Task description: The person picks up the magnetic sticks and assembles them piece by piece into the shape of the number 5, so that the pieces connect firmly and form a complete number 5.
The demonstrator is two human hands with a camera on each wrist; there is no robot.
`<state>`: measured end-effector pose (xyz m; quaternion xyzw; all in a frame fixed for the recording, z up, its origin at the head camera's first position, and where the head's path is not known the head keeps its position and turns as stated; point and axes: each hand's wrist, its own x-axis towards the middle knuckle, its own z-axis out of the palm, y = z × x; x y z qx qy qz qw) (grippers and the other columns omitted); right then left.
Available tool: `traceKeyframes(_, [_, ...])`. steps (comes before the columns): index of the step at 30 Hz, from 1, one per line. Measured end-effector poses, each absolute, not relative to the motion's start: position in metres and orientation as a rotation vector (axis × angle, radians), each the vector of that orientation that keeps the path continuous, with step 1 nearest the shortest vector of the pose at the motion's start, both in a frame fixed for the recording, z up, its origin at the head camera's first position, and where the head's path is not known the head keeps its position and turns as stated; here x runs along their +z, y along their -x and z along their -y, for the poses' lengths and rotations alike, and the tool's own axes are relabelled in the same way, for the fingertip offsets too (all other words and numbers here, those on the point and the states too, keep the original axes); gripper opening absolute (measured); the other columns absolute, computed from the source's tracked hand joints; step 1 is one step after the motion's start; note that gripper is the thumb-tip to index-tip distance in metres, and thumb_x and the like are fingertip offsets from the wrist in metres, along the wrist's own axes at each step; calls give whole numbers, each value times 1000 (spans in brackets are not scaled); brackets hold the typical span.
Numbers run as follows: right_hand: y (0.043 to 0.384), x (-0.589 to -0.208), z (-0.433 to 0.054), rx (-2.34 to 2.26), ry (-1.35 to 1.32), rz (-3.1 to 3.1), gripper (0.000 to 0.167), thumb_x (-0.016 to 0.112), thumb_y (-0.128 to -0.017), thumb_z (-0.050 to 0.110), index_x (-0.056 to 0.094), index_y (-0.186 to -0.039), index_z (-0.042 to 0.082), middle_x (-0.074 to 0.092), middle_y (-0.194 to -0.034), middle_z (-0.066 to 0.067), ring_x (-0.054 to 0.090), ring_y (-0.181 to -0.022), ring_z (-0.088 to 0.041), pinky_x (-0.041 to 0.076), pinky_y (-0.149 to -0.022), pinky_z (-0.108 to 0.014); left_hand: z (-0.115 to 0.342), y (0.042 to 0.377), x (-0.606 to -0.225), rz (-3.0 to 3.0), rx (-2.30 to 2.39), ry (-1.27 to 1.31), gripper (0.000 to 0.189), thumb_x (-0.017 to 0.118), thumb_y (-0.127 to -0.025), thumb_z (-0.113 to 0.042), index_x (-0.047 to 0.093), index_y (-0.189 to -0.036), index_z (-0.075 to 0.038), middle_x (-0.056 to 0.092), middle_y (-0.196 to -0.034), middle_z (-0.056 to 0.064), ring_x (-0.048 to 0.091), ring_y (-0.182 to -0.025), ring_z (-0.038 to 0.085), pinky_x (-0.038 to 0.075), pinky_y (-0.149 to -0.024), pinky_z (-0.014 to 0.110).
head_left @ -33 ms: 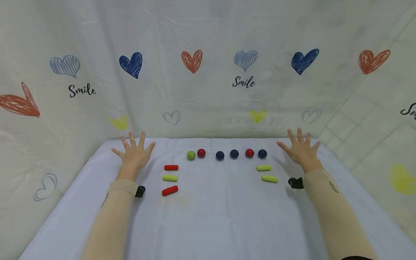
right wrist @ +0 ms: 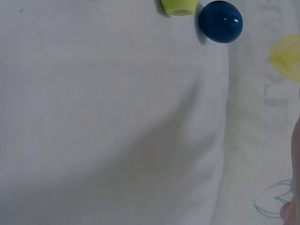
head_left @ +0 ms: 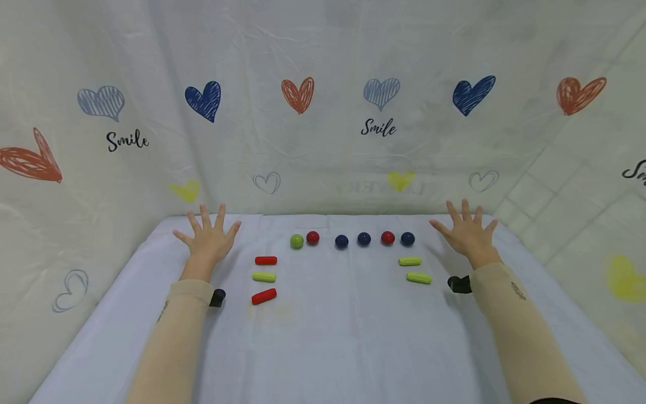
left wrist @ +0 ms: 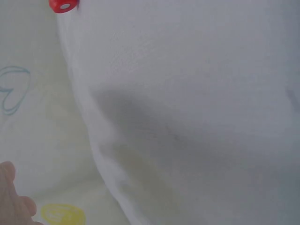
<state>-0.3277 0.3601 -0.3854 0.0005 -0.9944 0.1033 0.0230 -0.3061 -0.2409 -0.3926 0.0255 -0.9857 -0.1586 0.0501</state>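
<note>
- Head view: the left hand hung above the tabletop near its far left corner, fingers spread apart.
- The right hand hung near the far right corner, fingers also apart.
- Six balls lined the far edge between the hands: green ball, red ball, two blue balls, another red, another blue.
- Three sticks, red stick, green stick, red, lay nearest the left hand.
- Two more green ones lay toward the right hand, with white cloth stretching between both groups.
- Right wrist view: one blue ball sat just inside the edge.
</note>
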Motion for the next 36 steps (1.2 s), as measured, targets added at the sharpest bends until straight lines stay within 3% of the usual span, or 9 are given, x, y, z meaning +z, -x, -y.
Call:
traceKeyframes(8, [329, -383, -353, 340, -19, 3062, 98, 24, -98, 78, -1, -164, 10, -12, -163, -32, -20, -143, -60, -14, -102, -81, 247, 306, -392, 3003, -484, -92, 85, 19, -103, -69, 0, -165, -15, -18, -163, 31, -26, -143, 57, -17, -96, 84])
traceKeyframes(29, [336, -371, -331, 385, -126, 3053, 99, 28, -98, 77, 3, -164, 8, -13, -164, -29, -15, -145, -59, -11, -103, -80, 255, 304, -388, 2994, -511, -83, 82, 23, -105, -66, 0, -165, -16, -20, -163, 31, -28, -143, 57, -17, -96, 84])
traceKeyframes(36, [333, -369, -325, 393, -168, 3082, 94, 30, -101, 73, 10, -164, 6, -6, -165, -30, -3, -145, -61, -6, -107, -79, 253, 306, -389, 2985, -575, -50, 83, 24, -105, -66, 4, -165, -13, -17, -163, 31, -24, -144, 57, -15, -98, 84])
